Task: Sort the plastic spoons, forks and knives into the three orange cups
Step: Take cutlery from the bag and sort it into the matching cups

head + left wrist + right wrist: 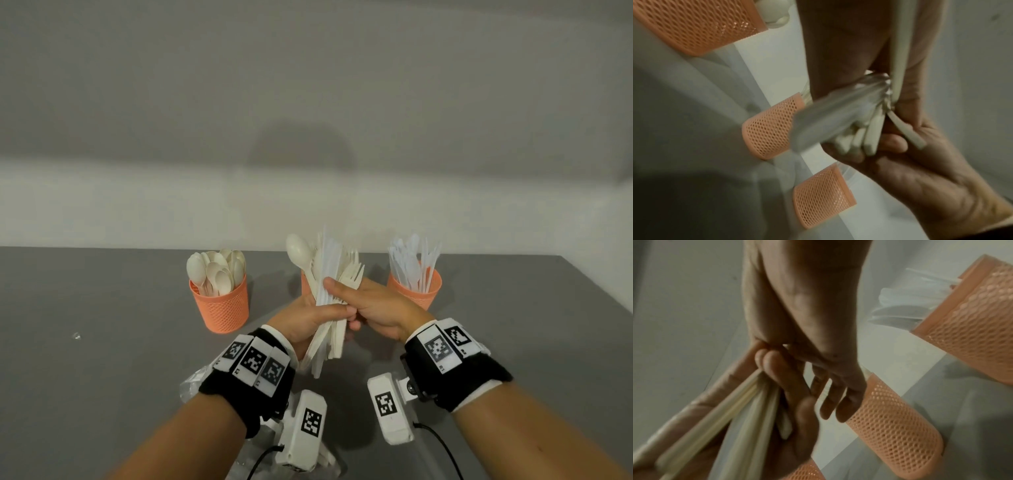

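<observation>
Holding a mixed bundle of plastic cutlery [327, 308] upright above the table [102, 308], the left hand [301, 325] has its grip closed round the handles, thumb across the front. The right hand [373, 308] meets it from the other side: thumb pressed on the front of the bundle, fingers curled behind, so its grip looks closed on one or a few pieces. Exactly which piece it's picking out I can't tell. The left wrist view shows handle ends fanned out below the fist.

Handling, as a judgement: the pieces are v. light, thin, stiff-ish w/ some flex, smooth and slippery against each other. A loose squeeze would prob. let them slide or fan apart; tines and blades could snag neighbours. Best hold is mid-handle, pinch one piece near its head end and draw it lengthwise out of the bundle while the other hand keeps the rest clamped.

In the bundle: a cream spoon [297, 251] sticks up at left, white knives mid, cream fork tines [354, 274] at right.

Behind the hands, three orange mesh cups stand in a row on the table. The left cup [221, 305] is full of cream spoons. The middle cup [306, 282] is mostly hidden by the hands, contents not clear. The right cup [416, 289] holds white/clear pieces, knives by the look, poss. forks too.

Writing: no brand or readable text on cutlery or cups. Black wrist bands [455, 370] carry square black-and-white coded markers; tiny characters beside them are too small to read.
</observation>
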`<state>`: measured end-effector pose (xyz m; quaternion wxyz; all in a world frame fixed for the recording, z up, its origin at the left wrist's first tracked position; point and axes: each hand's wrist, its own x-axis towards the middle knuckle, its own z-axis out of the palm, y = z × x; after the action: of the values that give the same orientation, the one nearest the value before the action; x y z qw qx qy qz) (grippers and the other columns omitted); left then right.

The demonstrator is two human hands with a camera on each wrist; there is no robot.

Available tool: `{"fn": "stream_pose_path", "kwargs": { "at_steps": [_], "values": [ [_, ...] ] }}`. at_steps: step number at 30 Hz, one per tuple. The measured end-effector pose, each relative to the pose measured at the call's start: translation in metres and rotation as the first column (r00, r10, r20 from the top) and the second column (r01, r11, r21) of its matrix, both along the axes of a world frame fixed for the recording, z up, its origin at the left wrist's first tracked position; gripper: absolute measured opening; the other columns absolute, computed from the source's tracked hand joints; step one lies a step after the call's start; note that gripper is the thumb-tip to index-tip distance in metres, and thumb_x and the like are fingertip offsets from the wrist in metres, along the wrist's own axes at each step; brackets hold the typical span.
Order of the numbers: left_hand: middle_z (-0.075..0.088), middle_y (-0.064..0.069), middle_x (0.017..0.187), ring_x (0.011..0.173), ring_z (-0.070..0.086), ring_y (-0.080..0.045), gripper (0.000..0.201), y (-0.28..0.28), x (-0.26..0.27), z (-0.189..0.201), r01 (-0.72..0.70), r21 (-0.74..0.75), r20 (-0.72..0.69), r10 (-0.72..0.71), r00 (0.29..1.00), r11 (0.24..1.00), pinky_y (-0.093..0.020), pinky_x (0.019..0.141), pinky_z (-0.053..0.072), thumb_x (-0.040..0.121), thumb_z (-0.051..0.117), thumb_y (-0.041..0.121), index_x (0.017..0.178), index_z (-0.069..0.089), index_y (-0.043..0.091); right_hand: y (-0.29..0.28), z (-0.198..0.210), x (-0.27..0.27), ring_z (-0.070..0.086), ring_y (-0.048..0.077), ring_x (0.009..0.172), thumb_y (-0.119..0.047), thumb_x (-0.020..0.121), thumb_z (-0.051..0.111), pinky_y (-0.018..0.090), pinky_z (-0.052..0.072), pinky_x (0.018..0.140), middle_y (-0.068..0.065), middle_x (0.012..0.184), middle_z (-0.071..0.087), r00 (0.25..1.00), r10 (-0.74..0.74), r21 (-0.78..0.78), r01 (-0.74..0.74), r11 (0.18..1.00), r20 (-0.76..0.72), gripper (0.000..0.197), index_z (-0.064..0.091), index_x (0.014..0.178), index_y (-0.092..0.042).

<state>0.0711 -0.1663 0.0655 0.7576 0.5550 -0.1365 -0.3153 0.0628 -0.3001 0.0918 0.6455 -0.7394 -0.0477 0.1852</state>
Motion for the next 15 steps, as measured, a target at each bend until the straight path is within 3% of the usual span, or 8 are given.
{"fn": "stream_pose_path", "kwargs": {
  "at_steps": [3, 5, 6, 8, 10, 12, 13, 15],
  "values": [
    [0.065, -0.003, 0.062, 0.060, 0.062, -0.011, 0.009, -0.003, 0.003, -0.008, -0.164, -0.041, 0.029, 0.166, 0.986, 0.986, -0.019, 0.061, 0.053, 0.083, 0.061, -0.002, 0.091, 0.063, 0.003, 0.003, -0.002, 0.000, 0.067, 0.019, 0.092, -0.041, 0.078, 0.070, 0.039, 0.057, 0.086, 0.003, 0.104, 0.067, 0.959, -0.239, -0.144, 0.261, 0.955, 0.151, 0.050, 0.053, 0.117, -0.014],
    [0.061, -0.005, 0.061, 0.062, 0.057, -0.017, 0.013, -0.005, 0.005, -0.013, -0.273, -0.047, 0.054, 0.275, 0.960, 0.961, -0.024, 0.064, 0.050, 0.078, 0.066, 0.003, 0.090, 0.062, 0.001, 0.006, -0.001, -0.004, 0.059, 0.005, 0.078, -0.037, 0.072, 0.077, 0.030, 0.057, 0.071, -0.001, 0.089, 0.055, 0.824, -0.425, -0.116, 0.496, 0.860, 0.374, 0.050, 0.050, 0.107, -0.012],
    [0.060, -0.006, 0.061, 0.062, 0.055, -0.019, 0.013, -0.006, 0.006, -0.014, -0.318, -0.023, 0.084, 0.319, 0.944, 0.948, -0.027, 0.065, 0.048, 0.078, 0.066, 0.004, 0.090, 0.062, 0.000, 0.009, 0.003, -0.007, 0.054, -0.001, 0.068, -0.033, 0.073, 0.077, 0.022, 0.053, 0.061, 0.000, 0.082, 0.050, 0.773, -0.445, -0.077, 0.531, 0.844, 0.453, 0.044, 0.051, 0.101, -0.011],
    [0.062, -0.008, 0.069, 0.067, 0.057, -0.019, 0.013, -0.009, 0.005, -0.011, -0.379, 0.041, 0.197, 0.365, 0.910, 0.924, -0.027, 0.064, 0.048, 0.083, 0.061, 0.002, 0.094, 0.065, -0.001, 0.016, 0.008, -0.014, 0.053, -0.001, 0.058, -0.032, 0.074, 0.076, 0.016, 0.048, 0.048, 0.006, 0.078, 0.053, 0.786, -0.351, -0.129, 0.473, 0.872, 0.509, 0.034, 0.056, 0.093, -0.013],
    [0.066, -0.004, 0.083, 0.074, 0.062, -0.012, 0.021, -0.013, 0.002, -0.007, -0.366, 0.083, 0.308, 0.326, 0.894, 0.927, -0.022, 0.062, 0.050, 0.089, 0.055, 0.006, 0.109, 0.062, 0.003, 0.022, 0.007, -0.015, 0.061, 0.013, 0.065, -0.035, 0.073, 0.076, 0.028, 0.055, 0.055, 0.010, 0.079, 0.061, 0.821, -0.257, -0.251, 0.428, 0.868, 0.510, 0.032, 0.059, 0.090, -0.015],
    [0.066, -0.004, 0.102, 0.085, 0.064, -0.007, 0.037, -0.014, 0.001, -0.007, -0.332, 0.084, 0.321, 0.290, 0.902, 0.939, -0.018, 0.065, 0.051, 0.087, 0.054, 0.004, 0.124, 0.053, 0.006, 0.022, 0.006, -0.013, 0.059, 0.020, 0.062, -0.030, 0.078, 0.073, 0.031, 0.055, 0.053, 0.010, 0.073, 0.060, 0.826, -0.270, -0.238, 0.428, 0.872, 0.495, 0.026, 0.058, 0.085, -0.011],
    [0.066, -0.005, 0.104, 0.085, 0.063, -0.006, 0.046, -0.013, 0.001, -0.009, -0.313, 0.066, 0.317, 0.277, 0.907, 0.948, -0.017, 0.066, 0.050, 0.083, 0.054, 0.003, 0.128, 0.049, 0.005, 0.021, 0.006, -0.011, 0.058, 0.018, 0.059, -0.026, 0.081, 0.070, 0.029, 0.053, 0.051, 0.010, 0.071, 0.059, 0.838, -0.276, -0.211, 0.410, 0.887, 0.470, 0.024, 0.058, 0.085, -0.006],
    [0.065, -0.004, 0.093, 0.078, 0.064, -0.003, 0.053, -0.010, 0.001, -0.012, -0.274, 0.062, 0.303, 0.243, 0.921, 0.960, -0.015, 0.066, 0.049, 0.076, 0.053, -0.001, 0.129, 0.045, -0.001, 0.016, 0.007, -0.010, 0.059, 0.013, 0.054, -0.020, 0.086, 0.065, 0.025, 0.050, 0.048, 0.008, 0.065, 0.062, 0.884, -0.270, -0.164, 0.353, 0.921, 0.382, 0.022, 0.061, 0.091, 0.002]
  ]
}}
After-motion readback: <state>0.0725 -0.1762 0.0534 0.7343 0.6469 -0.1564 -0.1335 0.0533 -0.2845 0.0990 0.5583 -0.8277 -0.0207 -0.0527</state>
